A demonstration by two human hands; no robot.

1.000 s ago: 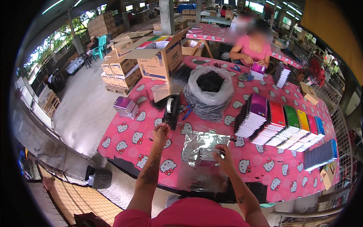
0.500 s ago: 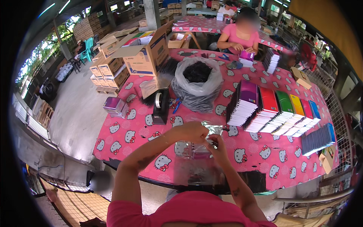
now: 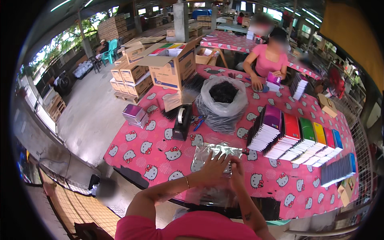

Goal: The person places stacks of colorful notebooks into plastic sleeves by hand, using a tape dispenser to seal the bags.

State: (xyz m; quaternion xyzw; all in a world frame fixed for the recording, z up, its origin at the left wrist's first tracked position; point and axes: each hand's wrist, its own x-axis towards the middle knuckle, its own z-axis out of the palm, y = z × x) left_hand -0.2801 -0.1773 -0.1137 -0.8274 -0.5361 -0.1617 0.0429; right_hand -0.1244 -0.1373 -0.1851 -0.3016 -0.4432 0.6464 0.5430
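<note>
A shiny clear plastic bag [image 3: 206, 149] lies on the pink patterned tablecloth in front of me. My left hand [image 3: 214, 169] rests on it with the fingers stretched out and spread. Close beside it, my right hand [image 3: 237, 170] is closed, fingers curled in at the bag's right side; what they pinch is hidden. Whatever lies under both hands cannot be made out. More clear plastic [image 3: 212, 197] hangs at the table's near edge, below my wrists. Beyond my hands stand a black tape dispenser [image 3: 182, 127] and a blue-handled hand tool [image 3: 199, 125].
Rows of coloured spiral notebooks [image 3: 294, 138] fill the right side. A plastic sack [image 3: 220, 116] of black material stands mid-table. A small notebook stack [image 3: 135, 116] sits left, a large open carton [image 3: 170, 72] behind it. Across the table a co-worker [image 3: 268, 60] handles purple notebooks.
My left hand has gone from a closed grip to lying spread on the plastic. Both hands sit lower in the picture, as the view has tilted up. The co-worker's hands have moved apart.
</note>
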